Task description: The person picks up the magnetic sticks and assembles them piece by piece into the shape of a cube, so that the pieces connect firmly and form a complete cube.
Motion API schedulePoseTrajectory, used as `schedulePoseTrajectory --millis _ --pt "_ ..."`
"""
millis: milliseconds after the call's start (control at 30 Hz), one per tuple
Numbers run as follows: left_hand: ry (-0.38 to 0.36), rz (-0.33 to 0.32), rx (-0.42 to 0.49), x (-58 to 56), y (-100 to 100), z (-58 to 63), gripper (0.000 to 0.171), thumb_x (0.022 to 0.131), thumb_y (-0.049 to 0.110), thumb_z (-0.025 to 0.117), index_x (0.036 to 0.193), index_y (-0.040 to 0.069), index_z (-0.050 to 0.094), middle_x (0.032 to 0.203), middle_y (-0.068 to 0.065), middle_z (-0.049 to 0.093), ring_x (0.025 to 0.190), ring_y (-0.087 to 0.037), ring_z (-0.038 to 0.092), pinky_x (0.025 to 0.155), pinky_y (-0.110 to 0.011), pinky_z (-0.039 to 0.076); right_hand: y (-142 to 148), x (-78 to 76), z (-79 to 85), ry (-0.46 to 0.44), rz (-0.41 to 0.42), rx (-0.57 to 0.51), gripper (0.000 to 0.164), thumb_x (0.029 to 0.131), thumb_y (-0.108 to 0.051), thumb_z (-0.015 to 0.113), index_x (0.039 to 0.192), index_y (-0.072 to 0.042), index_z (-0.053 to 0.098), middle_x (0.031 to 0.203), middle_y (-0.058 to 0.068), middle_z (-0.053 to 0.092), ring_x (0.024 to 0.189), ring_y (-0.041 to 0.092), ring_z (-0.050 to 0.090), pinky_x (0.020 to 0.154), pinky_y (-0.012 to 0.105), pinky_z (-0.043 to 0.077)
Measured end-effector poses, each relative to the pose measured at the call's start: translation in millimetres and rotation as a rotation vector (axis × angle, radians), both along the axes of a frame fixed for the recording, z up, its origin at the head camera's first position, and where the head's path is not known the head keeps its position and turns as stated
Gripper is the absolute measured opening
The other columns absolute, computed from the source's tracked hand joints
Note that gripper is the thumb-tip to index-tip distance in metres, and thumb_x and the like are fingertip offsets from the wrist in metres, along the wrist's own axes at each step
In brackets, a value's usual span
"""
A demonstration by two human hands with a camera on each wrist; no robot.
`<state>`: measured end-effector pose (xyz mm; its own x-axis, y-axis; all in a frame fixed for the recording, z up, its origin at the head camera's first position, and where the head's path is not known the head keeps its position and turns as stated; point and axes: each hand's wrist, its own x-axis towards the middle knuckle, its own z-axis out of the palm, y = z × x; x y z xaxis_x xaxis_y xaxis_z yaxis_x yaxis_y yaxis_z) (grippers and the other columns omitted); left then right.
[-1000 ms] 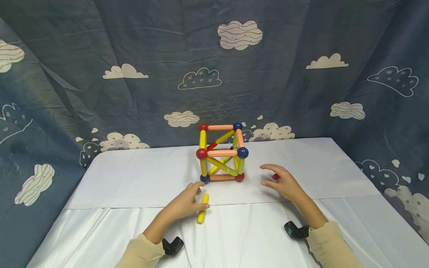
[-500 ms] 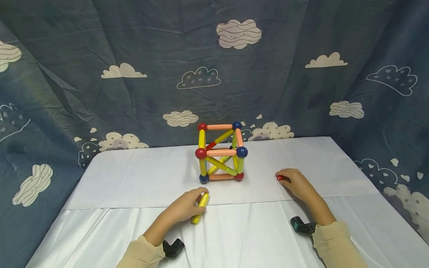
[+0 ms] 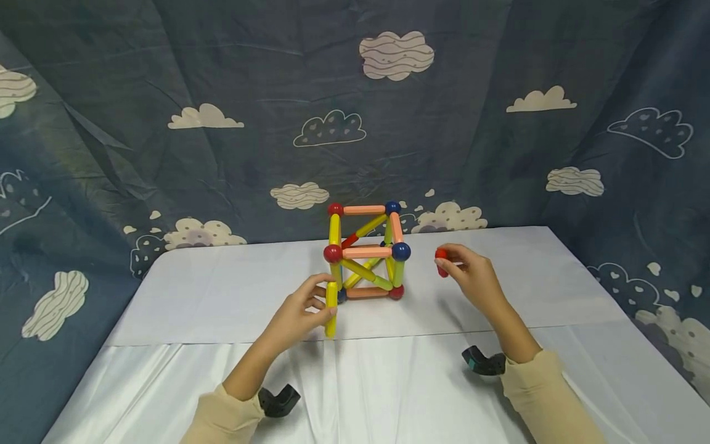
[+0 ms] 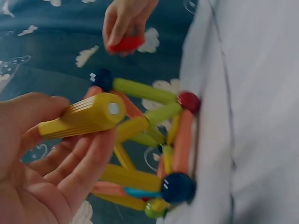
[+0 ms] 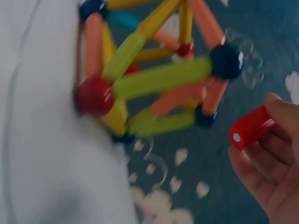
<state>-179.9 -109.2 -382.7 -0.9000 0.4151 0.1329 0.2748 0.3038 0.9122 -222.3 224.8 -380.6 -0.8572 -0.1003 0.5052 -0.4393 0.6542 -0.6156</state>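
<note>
My left hand (image 3: 297, 313) pinches a yellow magnetic rod (image 3: 331, 308) between thumb and fingers, held upright above the table, just in front of the structure's near left corner. A pale magnet end shows on the rod (image 4: 113, 108) in the left wrist view. Off to the right, my right hand (image 3: 474, 277) pinches a short red magnetic rod (image 3: 441, 263) clear of the table; its pale end faces the right wrist camera. Between the hands stands a cube-like frame (image 3: 367, 253) of orange, yellow and green rods joined by red and blue balls, with diagonal rods across its sides.
A white cloth covers the table (image 3: 222, 296), with a seam running across it. Behind hangs a dark blue curtain (image 3: 255, 74) printed with clouds. Black cameras (image 3: 279, 401) sit at the wrists, below beige sleeves.
Both hands reached their rods and lifted them off the table. The left hand raised the yellow rod upright toward the frame; the right hand brought the red rod up and leftward.
</note>
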Motion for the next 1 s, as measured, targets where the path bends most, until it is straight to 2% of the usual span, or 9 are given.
schedulePoseTrajectory --millis 100,200,333,467,600,800,1000 --pt "-0.031 0.027 0.152 3.4 1.5 17.1 0.053 0.084 0.003 0.061 0.131 0.006 0.037 0.109 -0.019 0.053 0.085 -0.026 0.057 0.068 -0.032 0.052 -20.8 -6.0 22.8 0.038 0.032 -0.064 0.031 0.084 -0.014 0.063 0.112 0.000 0.059 0.096 0.012 0.064 0.088 0.024 0.060 0.072 0.034 0.051" --pt "-0.023 0.058 0.266 3.5 3.6 30.5 0.053 0.085 0.001 0.059 0.131 0.005 0.034 0.112 -0.023 0.049 0.087 -0.027 0.057 0.070 -0.034 0.052 -38.3 -16.1 41.4 0.064 0.082 -0.104 0.033 0.084 -0.016 0.063 0.113 -0.002 0.058 0.098 0.011 0.063 0.089 0.022 0.060 0.076 0.032 0.050" --pt "0.020 0.068 0.408 -8.8 6.9 34.8 0.052 0.086 0.000 0.057 0.132 0.010 0.034 0.113 -0.023 0.047 0.090 -0.026 0.056 0.073 -0.035 0.051 -56.1 -31.3 55.2 0.051 0.151 -0.110 0.033 0.084 -0.018 0.062 0.113 -0.003 0.059 0.099 0.009 0.063 0.087 0.019 0.060 0.076 0.031 0.050" --pt "0.074 0.076 0.513 -24.6 12.6 41.1 0.050 0.087 0.001 0.056 0.130 0.014 0.034 0.114 -0.025 0.046 0.094 -0.027 0.057 0.075 -0.038 0.050 -68.3 -41.3 56.7 -0.019 0.182 -0.079 0.033 0.085 -0.020 0.061 0.113 -0.004 0.059 0.097 0.010 0.063 0.084 0.020 0.061 0.074 0.032 0.051" --pt "0.117 0.096 0.567 -39.4 18.9 51.1 0.050 0.088 0.000 0.054 0.130 0.014 0.033 0.112 -0.024 0.046 0.093 -0.028 0.059 0.075 -0.038 0.050 -74.1 -44.7 53.3 -0.088 0.173 -0.024 0.034 0.085 -0.022 0.062 0.114 -0.005 0.058 0.096 0.009 0.064 0.084 0.021 0.061 0.075 0.034 0.050" --pt "0.100 0.139 0.632 -60.2 31.8 62.0 0.052 0.088 -0.001 0.054 0.131 0.017 0.032 0.115 -0.020 0.044 0.091 -0.027 0.059 0.077 -0.039 0.049 -74.9 -45.8 50.3 -0.129 0.180 0.000 0.038 0.083 -0.019 0.064 0.118 -0.006 0.055 0.098 0.009 0.062 0.087 0.020 0.058 0.077 0.034 0.049" --pt "0.051 0.192 0.703 -78.4 49.7 63.6 0.049 0.087 -0.001 0.057 0.128 0.017 0.036 0.110 -0.019 0.046 0.089 -0.028 0.060 0.080 -0.039 0.048 -75.1 -45.5 49.7 -0.118 0.196 0.013 0.040 0.083 -0.020 0.064 0.120 -0.007 0.055 0.099 0.009 0.062 0.089 0.019 0.057 0.077 0.033 0.049"
